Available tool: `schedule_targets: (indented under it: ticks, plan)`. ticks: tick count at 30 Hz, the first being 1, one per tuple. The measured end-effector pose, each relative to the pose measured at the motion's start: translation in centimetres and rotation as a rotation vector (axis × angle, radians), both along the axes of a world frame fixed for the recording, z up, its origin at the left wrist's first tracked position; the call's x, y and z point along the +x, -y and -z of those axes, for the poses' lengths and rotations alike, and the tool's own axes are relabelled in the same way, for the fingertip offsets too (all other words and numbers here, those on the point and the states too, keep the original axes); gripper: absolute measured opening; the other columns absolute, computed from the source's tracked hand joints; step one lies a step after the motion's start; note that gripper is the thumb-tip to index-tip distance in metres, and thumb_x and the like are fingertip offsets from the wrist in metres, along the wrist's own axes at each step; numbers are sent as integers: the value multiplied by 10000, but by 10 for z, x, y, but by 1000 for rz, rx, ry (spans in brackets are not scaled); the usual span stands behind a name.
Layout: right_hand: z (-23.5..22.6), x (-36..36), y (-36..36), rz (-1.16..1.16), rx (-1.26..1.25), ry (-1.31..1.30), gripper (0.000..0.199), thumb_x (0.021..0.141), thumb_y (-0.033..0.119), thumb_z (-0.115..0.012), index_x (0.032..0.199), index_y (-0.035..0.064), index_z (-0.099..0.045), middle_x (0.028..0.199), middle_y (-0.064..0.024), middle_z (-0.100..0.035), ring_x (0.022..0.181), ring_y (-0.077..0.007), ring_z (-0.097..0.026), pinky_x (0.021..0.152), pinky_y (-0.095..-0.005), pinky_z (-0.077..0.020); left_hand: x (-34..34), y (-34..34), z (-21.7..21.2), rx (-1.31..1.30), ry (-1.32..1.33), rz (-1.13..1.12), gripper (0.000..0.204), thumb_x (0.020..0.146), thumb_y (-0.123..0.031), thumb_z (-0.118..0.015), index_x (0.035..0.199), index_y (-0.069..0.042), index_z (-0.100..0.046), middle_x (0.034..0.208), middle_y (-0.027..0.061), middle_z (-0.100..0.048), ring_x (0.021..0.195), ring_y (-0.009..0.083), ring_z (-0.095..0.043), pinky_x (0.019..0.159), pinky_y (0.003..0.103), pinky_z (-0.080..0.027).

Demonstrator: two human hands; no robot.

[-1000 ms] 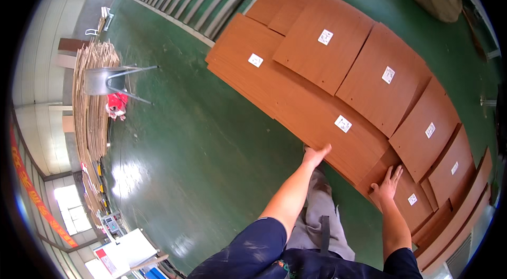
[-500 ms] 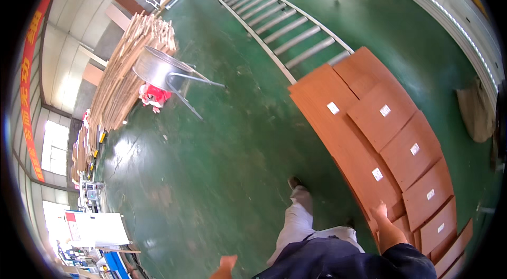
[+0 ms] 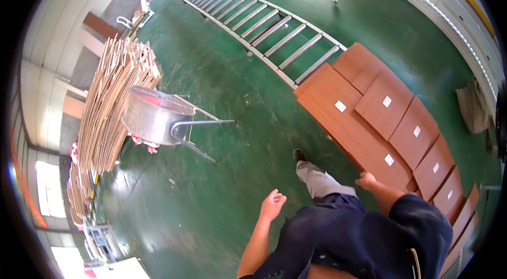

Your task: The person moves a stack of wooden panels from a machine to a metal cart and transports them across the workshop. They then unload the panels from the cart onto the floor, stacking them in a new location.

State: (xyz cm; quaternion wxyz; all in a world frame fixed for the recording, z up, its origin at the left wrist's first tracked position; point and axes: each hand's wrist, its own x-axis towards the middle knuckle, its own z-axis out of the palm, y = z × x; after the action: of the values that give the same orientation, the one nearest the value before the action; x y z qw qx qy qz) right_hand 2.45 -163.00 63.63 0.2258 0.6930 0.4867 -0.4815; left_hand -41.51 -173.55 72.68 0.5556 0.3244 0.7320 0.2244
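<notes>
My left hand (image 3: 273, 205) hangs over the green floor, holding nothing, its fingers loosely bent and slightly apart. Beside the long edge of a stack of reddish-brown wood panels (image 3: 338, 103), my right hand (image 3: 366, 180) is curled closed with nothing visible in it; whether it touches the panel edge I cannot tell. The panels overlap in a long row down the right side, several bearing small white labels (image 3: 389, 159). They lie at the near end of a roller conveyor (image 3: 264, 36).
A metal wheelbarrow (image 3: 156, 115) with protruding legs stands at the left, by a tall pile of thin wooden boards (image 3: 116, 94). A large machine frame (image 3: 422, 10) runs along the upper right, with a beige sack (image 3: 472, 106) beside it. White equipment (image 3: 103, 242) is at lower left.
My view has shifted forward and turned. Both hands have swung up the picture, the left coming into fuller view. The wheelbarrow appears nearer, and my right hand is beside the panel edge.
</notes>
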Motion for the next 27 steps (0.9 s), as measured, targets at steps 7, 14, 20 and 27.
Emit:
schedule_targets:
  ticks: [7,14,20,27]
  plan:
    - [3,-172,-199,-108,203,-32,457,720,365,-670,977,-12,-673,958,-234,-670,943,-377,-646,817,-431,-518,-158,-2,3,-195,-398,-181,564,824,-342,-681,1162,97,-576,863,127,-709,813,148,-664,754,287,-507]
    - [73,-340,-405,-124,455,-276,432,743,377,-663,960,4,-658,1061,-213,-638,987,-388,-612,836,-430,-504,-309,-139,32,7,-166,-528,233,857,-105,-664,1000,73,-618,788,45,-661,773,96,-617,691,250,-502]
    - [122,-422,-463,-333,272,-142,352,773,358,-675,873,22,-652,821,-159,-650,817,-299,-640,743,-395,-505,-491,-432,-110,626,-313,-441,303,899,-167,-642,1114,41,-597,1042,124,-658,995,166,-605,903,308,-466]
    - [130,-447,-533,26,125,76,282,797,303,-664,866,29,-665,792,-82,-672,783,-248,-642,730,-365,-514,-605,-744,-323,1751,-443,191,635,822,-227,-696,1347,29,-446,1245,221,-551,1173,332,-536,1011,432,-411]
